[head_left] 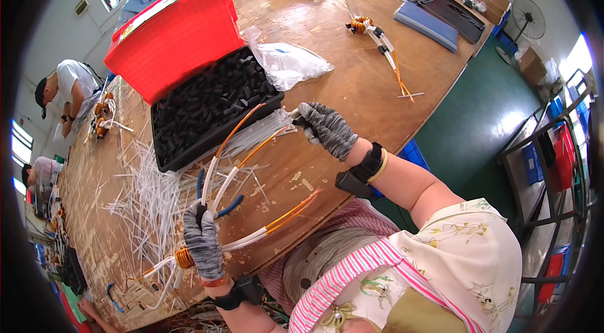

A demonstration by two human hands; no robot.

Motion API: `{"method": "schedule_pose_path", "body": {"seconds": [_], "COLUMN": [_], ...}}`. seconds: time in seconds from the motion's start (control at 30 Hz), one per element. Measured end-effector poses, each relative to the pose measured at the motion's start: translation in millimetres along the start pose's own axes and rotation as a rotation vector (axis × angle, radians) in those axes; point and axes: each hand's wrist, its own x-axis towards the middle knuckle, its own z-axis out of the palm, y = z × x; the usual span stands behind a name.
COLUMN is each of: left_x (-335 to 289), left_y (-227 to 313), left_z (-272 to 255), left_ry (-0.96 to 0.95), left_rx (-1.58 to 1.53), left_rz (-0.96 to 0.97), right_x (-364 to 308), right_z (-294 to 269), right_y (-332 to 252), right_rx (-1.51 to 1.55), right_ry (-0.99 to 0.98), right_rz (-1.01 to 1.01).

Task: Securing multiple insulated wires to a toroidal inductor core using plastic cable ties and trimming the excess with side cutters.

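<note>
My left hand (204, 245), in a grey knitted glove, is closed round the white-sleeved leads of a copper coil (184, 258). Orange wire ends (296, 210) stick out of the sleeves, and a small black piece (200, 213) shows at the fingers. Two blue handles (230, 206) of a hand tool lie just beyond these fingers; its jaws are hidden. Farther right, my right hand (328, 130), gloved alike, has its fingers pinched together beside a bundle of white plastic strips (261, 133). Something dark shows at its fingertips, too small to name.
A black tray (277, 101) full of small black pieces supports a tilted red bin (176, 37). A clear plastic bag (289, 66) lies beside it. Loose white strips (148, 207) cover the left of the table. Another coil (360, 25) lies beyond. Several people work around the table.
</note>
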Motion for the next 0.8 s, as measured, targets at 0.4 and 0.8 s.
{"method": "schedule_pose_path", "body": {"seconds": [0.4,0.8], "left_x": [1.1,-0.5], "left_y": [-9.5,5.4], "left_z": [-3.8,0.3], "left_ry": [-0.004,-0.022], "left_rx": [0.050,-0.019], "left_rz": [0.036,-0.022], "right_x": [-11.5,-4.6], "right_z": [20.7,51.8], "right_y": [-12.6,16.3], "right_rx": [-0.058,0.229], "right_ry": [-0.024,-0.255], "right_rz": [-0.088,0.116]}}
